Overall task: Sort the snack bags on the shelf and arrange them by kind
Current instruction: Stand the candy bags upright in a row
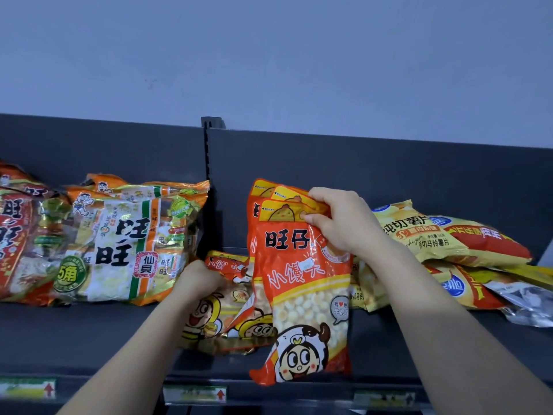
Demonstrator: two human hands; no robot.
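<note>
My right hand [338, 223] grips the yellow top edges of a few orange bun-ball snack bags [302, 295], which stand upright near the shelf's front edge. My left hand [199, 280] holds the upper edge of orange and yellow cartoon bags [215, 319] lying flat just left of them. Large rice-cracker bags [125, 244] lean in a pile on the left of the dark shelf [89, 333]. Yellow potato-chip bags [425, 232] lie stacked on the right, behind my right forearm.
A vertical shelf post [208, 151] splits the dark back panel behind the bags. Red rice-cracker bags [15, 235] sit at the far left. A silvery bag [526, 304] lies at the right end. Price-tag strips [194, 395] run along the shelf's front rail.
</note>
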